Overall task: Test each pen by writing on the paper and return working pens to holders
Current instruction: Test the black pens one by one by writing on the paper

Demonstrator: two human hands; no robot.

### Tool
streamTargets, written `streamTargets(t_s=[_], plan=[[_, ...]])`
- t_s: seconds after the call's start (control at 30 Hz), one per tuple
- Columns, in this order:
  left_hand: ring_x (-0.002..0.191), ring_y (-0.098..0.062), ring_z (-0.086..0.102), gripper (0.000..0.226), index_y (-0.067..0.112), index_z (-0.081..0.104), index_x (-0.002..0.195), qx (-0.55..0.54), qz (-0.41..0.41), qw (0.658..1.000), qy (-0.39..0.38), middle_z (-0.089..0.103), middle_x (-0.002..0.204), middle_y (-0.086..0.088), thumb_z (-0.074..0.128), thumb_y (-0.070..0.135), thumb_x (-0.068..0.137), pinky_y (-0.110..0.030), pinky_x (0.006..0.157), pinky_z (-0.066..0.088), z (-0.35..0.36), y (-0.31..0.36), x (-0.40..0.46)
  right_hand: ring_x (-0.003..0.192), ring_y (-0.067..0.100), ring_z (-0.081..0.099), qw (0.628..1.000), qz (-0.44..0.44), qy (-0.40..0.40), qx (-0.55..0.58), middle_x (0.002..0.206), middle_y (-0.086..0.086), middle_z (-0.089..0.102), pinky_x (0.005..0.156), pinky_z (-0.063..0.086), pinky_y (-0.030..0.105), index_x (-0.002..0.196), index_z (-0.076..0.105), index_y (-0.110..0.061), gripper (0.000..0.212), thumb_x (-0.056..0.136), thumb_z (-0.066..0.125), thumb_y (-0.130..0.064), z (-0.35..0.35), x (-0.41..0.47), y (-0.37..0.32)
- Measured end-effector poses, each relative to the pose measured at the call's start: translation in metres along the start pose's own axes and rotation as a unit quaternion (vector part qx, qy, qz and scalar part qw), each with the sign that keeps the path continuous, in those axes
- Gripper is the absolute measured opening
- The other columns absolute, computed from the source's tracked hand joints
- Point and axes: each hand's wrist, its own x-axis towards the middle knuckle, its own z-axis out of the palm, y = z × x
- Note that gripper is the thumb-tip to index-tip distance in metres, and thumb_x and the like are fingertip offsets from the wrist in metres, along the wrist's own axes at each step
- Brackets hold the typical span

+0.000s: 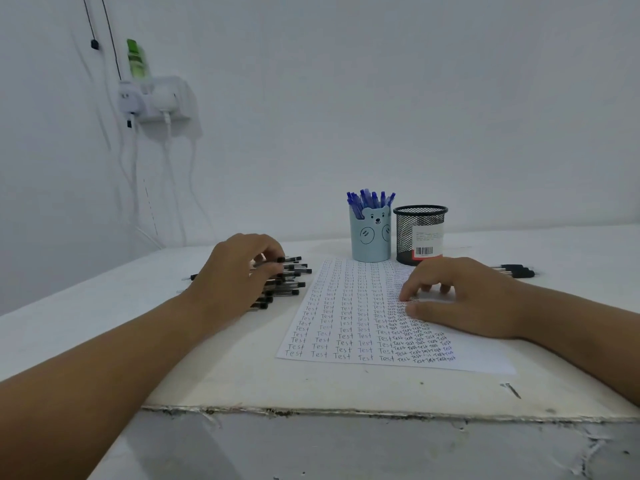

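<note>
L hand (pixel 239 271): fingers curled down over the pile of black pens (pixel 284 284), fingertips among the barrels near the pile's top. Whether it has actually pinched one pen can't be told; fingers hide the contact. Palm faces down, wrist off the table.

R hand (pixel 464 296): relaxed, fingers loosely spread, fingertips and thumb resting on the paper (pixel 346 327), right-center area. Holds nothing.

Paper: lies flat on the white table (pixel 242 375), long axis running away from the person. Covered w/ rows of "Test" in dark ink, smaller and denser in the right col., some blue at lower right. R hand and forearm cover part of its right side.

Holders: light-blue bear cup (pixel 370 237) just beyond the paper's far edge, filled w/ blue pens (pixel 370 199), caps up. Black mesh cup (pixel 419 233) touching or just beside it on the right; label w/ barcode faces the camera; no pens show above its rim, inside can't be fully seen.

A few more black pens (pixel 516 271) lie on the table right of the mesh cup, partly hidden behind the R wrist.

Room: open tabletop between paper and near edge; near edge is chipped. Pen pile sits just left of the paper, well clear of the left table edge.

Wall, upper left: white socket unit (pixel 156 98) w/ plugs and hanging cables, green item on top, blurred, can't ID.
</note>
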Motion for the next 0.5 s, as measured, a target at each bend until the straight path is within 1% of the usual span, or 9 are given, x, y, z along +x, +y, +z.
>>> streamTargets(t_s=[0.13, 0.2, 0.23, 0.27, 0.3, 0.33, 0.37, 0.43, 0.5], plan=[[0.089, -0.005, 0.06, 0.014, 0.022, 0.067, 0.096, -0.057, 0.013, 0.997, 0.049, 0.067, 0.088, 0.016, 0.068, 0.009, 0.094, -0.009, 0.072, 0.04, 0.0, 0.023, 0.011, 0.102, -0.004, 0.056, 1.0, 0.004, 0.002, -0.003, 0.101, -0.029, 0.065, 0.078, 0.038, 0.008, 0.095, 0.072, -0.044, 0.01, 0.086, 0.073, -0.046, -0.001, 0.0, -0.003], [0.08, -0.004, 0.061, 0.017, 0.025, 0.062, 0.096, -0.138, -0.009, 0.988, 0.073, 0.067, 0.086, 0.009, 0.062, 0.008, 0.098, -0.014, 0.071, 0.044, 0.002, 0.041, 0.021, 0.102, -0.005, 0.055, 1.0, 0.009, 0.006, -0.001, 0.1, -0.029, 0.064, 0.078, 0.037, 0.005, 0.095, 0.073, -0.044, 0.01, 0.086, 0.074, -0.045, -0.001, -0.001, -0.005], [0.076, -0.005, 0.062, 0.017, 0.025, 0.059, 0.096, -0.197, -0.03, 0.976, 0.083, 0.068, 0.084, 0.005, 0.057, 0.009, 0.101, -0.019, 0.072, 0.048, 0.004, 0.052, 0.028, 0.102, -0.006, 0.055, 1.0, 0.011, 0.007, 0.0, 0.1, -0.028, 0.064, 0.077, 0.036, 0.005, 0.095, 0.073, -0.043, 0.01, 0.085, 0.074, -0.045, -0.001, -0.001, -0.006], [0.076, -0.01, 0.065, 0.016, 0.025, 0.056, 0.098, -0.262, -0.056, 0.959, 0.093, 0.068, 0.081, 0.0, 0.051, 0.011, 0.104, -0.024, 0.076, 0.052, 0.006, 0.064, 0.037, 0.102, -0.006, 0.055, 1.0, 0.013, 0.007, 0.002, 0.1, -0.027, 0.065, 0.077, 0.036, 0.004, 0.096, 0.073, -0.043, 0.011, 0.085, 0.074, -0.045, -0.002, -0.001, -0.006], [0.076, -0.016, 0.068, 0.016, 0.025, 0.053, 0.099, -0.333, -0.09, 0.933, 0.101, 0.067, 0.077, -0.002, 0.045, 0.013, 0.107, -0.028, 0.078, 0.056, 0.01, 0.074, 0.047, 0.102, -0.007, 0.055, 1.0, 0.014, 0.007, 0.003, 0.1, -0.026, 0.065, 0.077, 0.036, 0.003, 0.096, 0.073, -0.042, 0.011, 0.085, 0.074, -0.045, -0.002, -0.002, -0.007], [0.073, -0.02, 0.069, 0.017, 0.024, 0.052, 0.099, -0.407, -0.13, 0.898, 0.106, 0.064, 0.072, -0.002, 0.041, 0.016, 0.108, -0.03, 0.077, 0.058, 0.015, 0.084, 0.058, 0.103, -0.007, 0.055, 1.0, 0.015, 0.006, 0.003, 0.101, -0.024, 0.066, 0.078, 0.036, 0.003, 0.096, 0.073, -0.042, 0.011, 0.085, 0.074, -0.045, -0.002, -0.002, -0.008], [0.067, -0.021, 0.064, 0.018, 0.023, 0.051, 0.098, -0.481, -0.174, 0.853, 0.106, 0.059, 0.067, -0.001, 0.038, 0.018, 0.109, -0.031, 0.073, 0.058, 0.02, 0.092, 0.069, 0.103, -0.006, 0.056, 1.0, 0.017, 0.004, 0.004, 0.101, -0.023, 0.066, 0.078, 0.037, 0.003, 0.096, 0.073, -0.042, 0.011, 0.085, 0.075, -0.044, -0.002, -0.002, -0.009], [0.056, -0.017, 0.047, 0.02, 0.019, 0.049, 0.095, -0.617, -0.257, 0.739, 0.088, 0.047, 0.065, -0.001, 0.035, 0.018, 0.108, -0.031, 0.063, 0.048, 0.033, 0.104, 0.087, 0.101, -0.004, 0.057, 1.0, 0.022, 0.008, 0.012, 0.1, -0.022, 0.067, 0.079, 0.039, 0.005, 0.095, 0.074, -0.041, 0.01, 0.085, 0.076, -0.042, -0.003, -0.002, -0.008], [0.052, -0.015, 0.033, 0.024, 0.017, 0.047, 0.085, -0.716, -0.312, 0.622, 0.054, 0.038, 0.064, -0.001, 0.034, 0.023, 0.104, -0.029, 0.062, 0.036, 0.046, 0.111, 0.097, 0.096, -0.002, 0.06, 0.999, 0.037, 0.026, 0.03, 0.097, -0.018, 0.069, 0.077, 0.043, 0.009, 0.094, 0.075, -0.037, 0.011, 0.084, 0.078, -0.038, -0.003, -0.003, -0.006]])
